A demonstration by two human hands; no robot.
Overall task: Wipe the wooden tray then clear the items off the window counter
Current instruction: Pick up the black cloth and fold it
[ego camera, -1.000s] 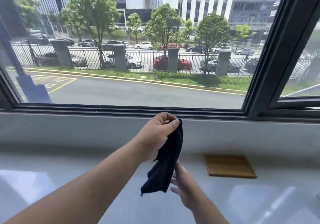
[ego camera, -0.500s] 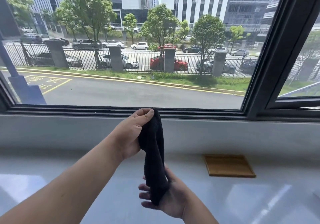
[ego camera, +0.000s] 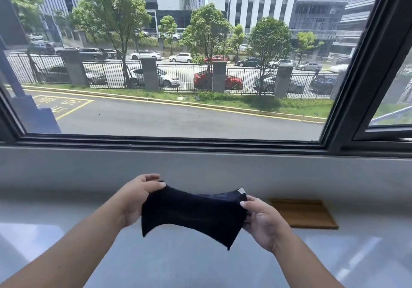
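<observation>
A black cloth (ego camera: 192,214) hangs spread out above the white window counter (ego camera: 178,263). My left hand (ego camera: 136,198) pinches its upper left corner. My right hand (ego camera: 262,223) pinches its upper right corner, beside a small white label. The flat wooden tray (ego camera: 305,214) lies on the counter to the right of my right hand, close to the back wall, with nothing on it.
A low grey wall (ego camera: 200,167) rises behind the counter up to a dark window frame (ego camera: 356,87). Bright patches of sunlight fall on the glossy counter at left and right.
The cloth hung bunched from my left hand with my right hand under its lower end. Now both hands hold a corner each and the cloth is pulled out wide between them.
</observation>
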